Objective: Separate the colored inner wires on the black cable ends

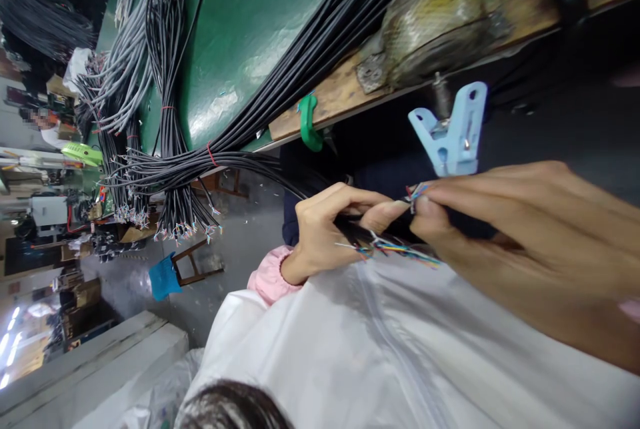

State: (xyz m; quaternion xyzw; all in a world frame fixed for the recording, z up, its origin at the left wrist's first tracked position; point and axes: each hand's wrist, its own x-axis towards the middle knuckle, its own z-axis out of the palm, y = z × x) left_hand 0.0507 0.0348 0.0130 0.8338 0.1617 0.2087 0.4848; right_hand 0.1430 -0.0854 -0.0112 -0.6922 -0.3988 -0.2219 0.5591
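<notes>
My left hand (325,226) is closed round a bunch of black cables (353,229), with the thumb and a finger pressing near one cable's end. Fine coloured wires (407,252) fan out from the cable ends below that thumb. With thumb and forefinger, my right hand (525,236) pinches the red, blue and white wires (419,190) at the tip of a single cable. Both hands are nearly touching, in front of a white garment (320,342). My right palm's inner side is hidden.
A light blue clip (453,132) and a green clip (310,124) hang at the wooden table edge. Tied bundles of black cables (167,82) and grey cables (133,49) lie on the green tabletop (250,22). A tape-wrapped device (435,19) sits near the edge. A blue-covered stool (165,277) stands behind.
</notes>
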